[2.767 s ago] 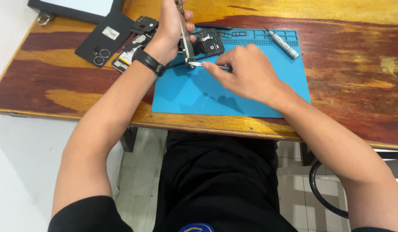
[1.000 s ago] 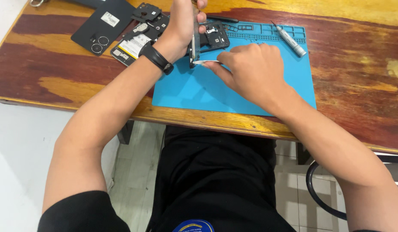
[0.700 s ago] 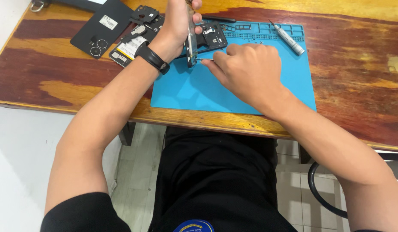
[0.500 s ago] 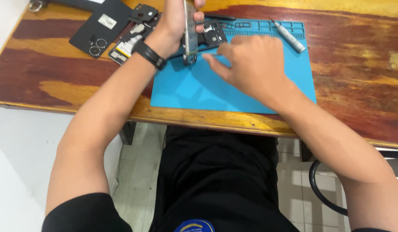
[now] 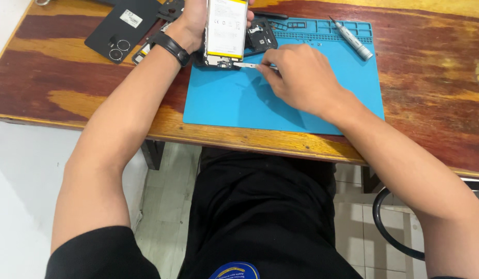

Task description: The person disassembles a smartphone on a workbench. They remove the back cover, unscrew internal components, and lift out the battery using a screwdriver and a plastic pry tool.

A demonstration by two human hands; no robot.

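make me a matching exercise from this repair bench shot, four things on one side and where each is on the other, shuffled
Things:
1. opened phone
2. black back cover
3. silver screwdriver
4. thin metal tool

Places:
A. lying on the far right part of the blue mat
B. pinched in the right hand, tip at the phone's lower edge
C. on the bare wooden table, left of the mat
D. held upright in the left hand

Pairs: 1-D, 2-C, 3-A, 4-B

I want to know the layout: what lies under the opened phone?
The blue mat lies under the opened phone held by the left hand; a black part shows behind, partly covered.
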